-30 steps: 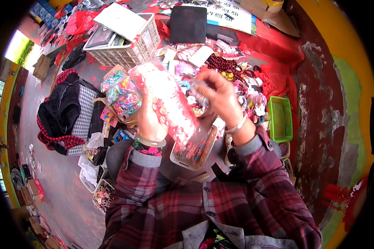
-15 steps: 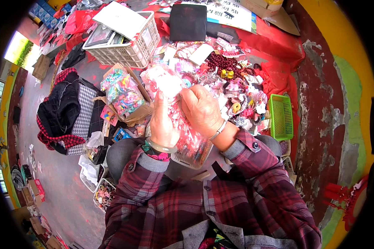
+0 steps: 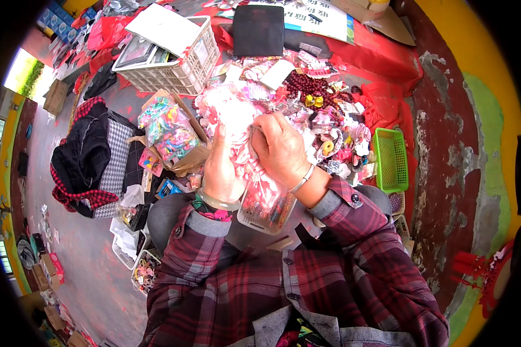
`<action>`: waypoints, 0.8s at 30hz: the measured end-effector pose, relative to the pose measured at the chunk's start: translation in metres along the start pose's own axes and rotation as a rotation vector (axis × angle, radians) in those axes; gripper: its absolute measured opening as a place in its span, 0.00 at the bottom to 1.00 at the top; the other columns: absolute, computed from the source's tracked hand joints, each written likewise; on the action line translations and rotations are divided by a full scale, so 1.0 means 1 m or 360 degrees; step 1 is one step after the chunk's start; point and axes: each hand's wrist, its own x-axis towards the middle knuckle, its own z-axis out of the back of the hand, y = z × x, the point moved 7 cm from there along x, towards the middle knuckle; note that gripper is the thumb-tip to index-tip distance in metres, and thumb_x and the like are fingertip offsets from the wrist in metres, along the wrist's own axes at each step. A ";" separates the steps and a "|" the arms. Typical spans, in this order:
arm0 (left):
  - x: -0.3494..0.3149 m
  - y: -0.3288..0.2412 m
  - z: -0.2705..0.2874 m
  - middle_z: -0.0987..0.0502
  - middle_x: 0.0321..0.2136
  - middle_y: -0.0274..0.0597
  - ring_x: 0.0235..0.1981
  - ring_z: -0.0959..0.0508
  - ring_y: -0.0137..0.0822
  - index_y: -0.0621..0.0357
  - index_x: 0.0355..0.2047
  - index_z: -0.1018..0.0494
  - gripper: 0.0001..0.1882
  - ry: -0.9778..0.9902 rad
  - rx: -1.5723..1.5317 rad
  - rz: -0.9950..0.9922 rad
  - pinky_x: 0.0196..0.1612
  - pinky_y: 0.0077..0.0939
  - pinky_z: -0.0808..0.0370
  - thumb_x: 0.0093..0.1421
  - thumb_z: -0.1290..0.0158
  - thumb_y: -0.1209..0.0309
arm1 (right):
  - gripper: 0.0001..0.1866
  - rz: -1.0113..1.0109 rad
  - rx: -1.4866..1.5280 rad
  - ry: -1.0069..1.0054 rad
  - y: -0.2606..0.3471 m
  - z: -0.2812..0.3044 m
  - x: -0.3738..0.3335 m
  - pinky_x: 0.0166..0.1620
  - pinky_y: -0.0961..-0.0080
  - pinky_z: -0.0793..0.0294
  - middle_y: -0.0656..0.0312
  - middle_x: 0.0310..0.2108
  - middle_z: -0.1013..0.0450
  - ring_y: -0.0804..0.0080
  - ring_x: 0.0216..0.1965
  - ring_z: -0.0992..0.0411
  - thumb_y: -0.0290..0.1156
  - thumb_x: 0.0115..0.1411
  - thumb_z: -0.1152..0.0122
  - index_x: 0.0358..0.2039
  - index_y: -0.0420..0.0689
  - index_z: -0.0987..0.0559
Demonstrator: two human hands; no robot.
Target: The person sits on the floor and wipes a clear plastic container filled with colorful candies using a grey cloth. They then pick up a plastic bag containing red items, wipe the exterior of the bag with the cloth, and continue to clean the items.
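A glaring, overexposed pink-and-white bundle (image 3: 233,110) is between my two hands, looking like soft bands or strips in clear film. My left hand (image 3: 219,173) grips its left side, thumb up and the other fingers hidden behind it. With fingers curled into a pinch, my right hand (image 3: 281,147) is at the bundle's right edge; what the fingertips hold is hidden. Pink-and-white strips (image 3: 260,185) hang below the hands, over a clear plastic tray (image 3: 266,222) of small colourful pieces between my knees.
Ahead lies a heap of hair accessories with dark red beads (image 3: 307,87). A cardboard box (image 3: 194,156) of colourful bags stands left, below a white plastic crate (image 3: 182,78). A green basket (image 3: 391,159) is at right. Small baskets (image 3: 146,272) sit by my left knee.
My right hand has shifted slightly left and up, its fingers curled in more. The pink strips below now hang lower and looser, and more of the tray shows.
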 end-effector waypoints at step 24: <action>0.011 -0.024 0.027 0.30 0.51 0.41 0.50 0.27 0.38 0.59 0.57 0.40 0.25 -0.0093 -0.0217 -0.0022 0.53 0.37 0.30 0.67 0.61 0.55 | 0.03 -0.1373 0.2039 0.0008 -0.087 -0.001 0.011 0.32 0.81 0.29 0.64 0.28 0.28 0.77 0.28 0.30 0.27 0.61 0.46 0.33 0.42 0.28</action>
